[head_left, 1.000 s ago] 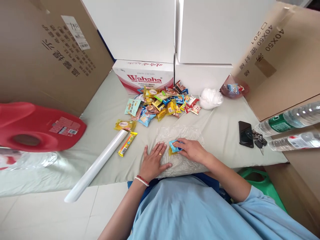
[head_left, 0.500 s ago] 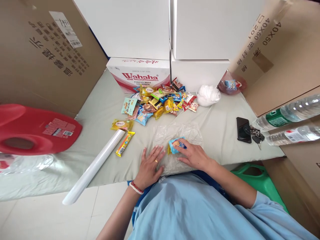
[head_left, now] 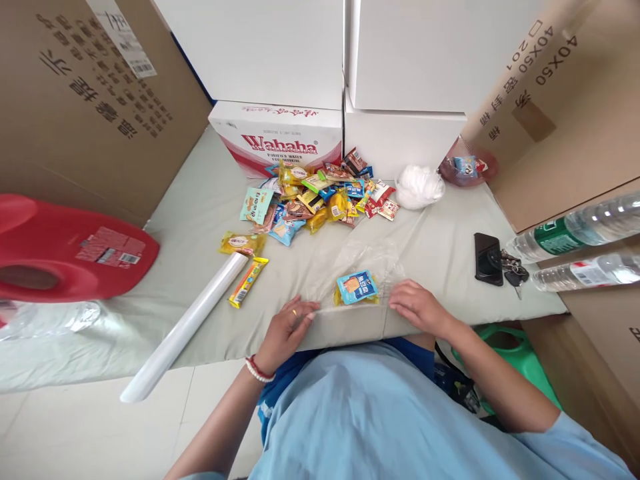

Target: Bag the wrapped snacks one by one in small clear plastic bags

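Your left hand (head_left: 287,320) sits just left of centre in the lower half of the frame, fingers curled and pinching the near-left edge of the clear plastic sheet (head_left: 365,263). Your right hand (head_left: 417,307) mirrors it right of centre, fingertips nipping the sheet's near-right edge, so the film is pulled flat between the two, by the look of it to keep it from bunching.

Right between your hands, lying flat on that sheet, is the blue snack packet (head_left: 356,287) with a yellow packet (head_left: 339,299) peeking from under it. Neither hand touches them; they rest on the film alone.

Above them, centre frame, the snack pile (head_left: 320,197) spreads in front of the Wahaha box (head_left: 277,137). To the left of your left hand the film roll (head_left: 187,327) lies slantwise on the grey-green cloth (head_left: 440,247), its end hanging off the near edge, with a yellow stick packet (head_left: 247,282) just beside it and another yellow bag (head_left: 241,244) above. Far left, a red jug (head_left: 65,250) lies on its side. Right of frame: phone (head_left: 487,259) and keys (head_left: 515,272) touching, and two water bottles (head_left: 575,237) beyond.
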